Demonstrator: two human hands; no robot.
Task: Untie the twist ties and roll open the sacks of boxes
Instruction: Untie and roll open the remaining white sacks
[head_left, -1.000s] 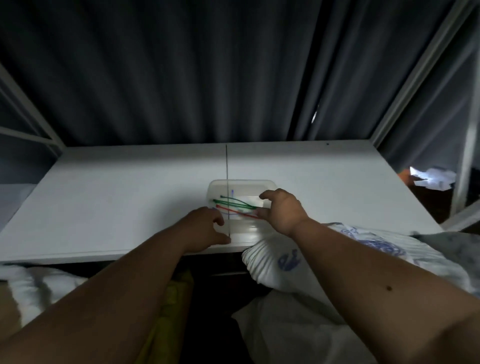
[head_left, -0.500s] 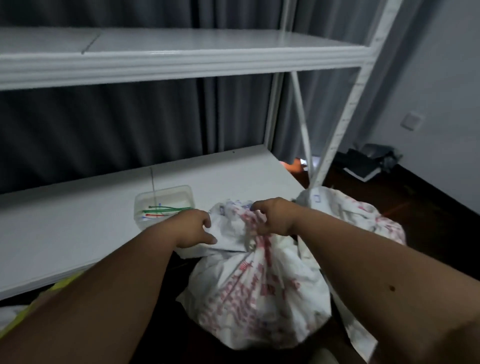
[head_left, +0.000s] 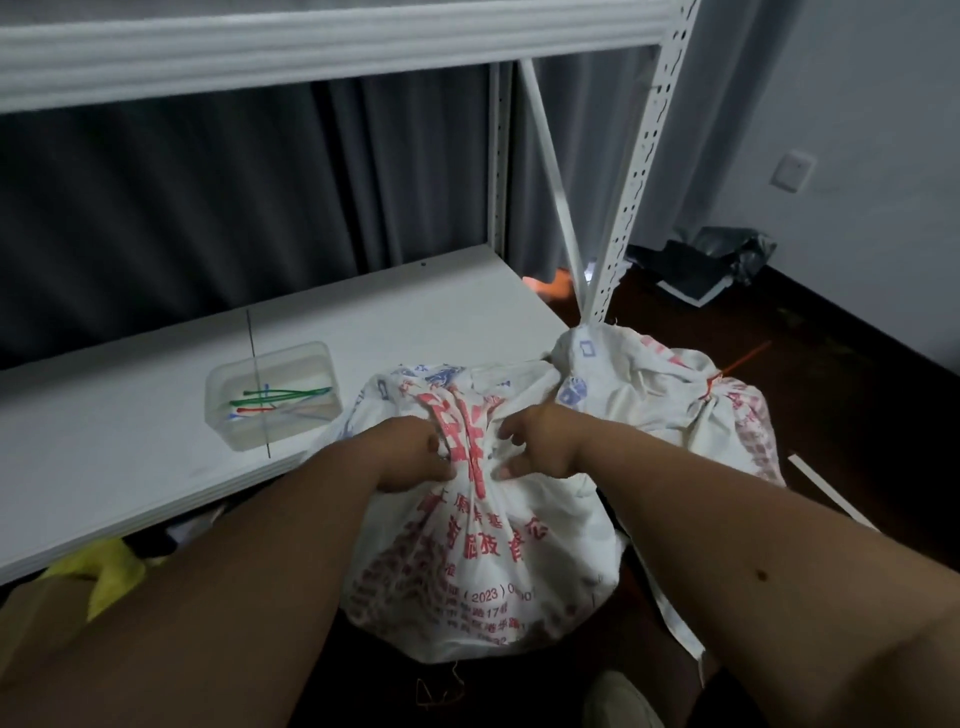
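Head view, downward, close over shelf (head_left: 156, 467)

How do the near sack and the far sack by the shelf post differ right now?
The near sack is gripped at its gathered neck by the left hand and right hand; the far sack is untouched. The far sack's neck is cinched by a red tie; no tie shows on the near sack, though the hands cover its neck. The near sack shows mostly red print; the far sack also shows blue marks. Both are white printed cloth, standing beside the white shelf.

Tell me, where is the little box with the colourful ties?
The clear box sits on the white shelf, left of the printed sack that both hands grip, near the shelf's front edge.
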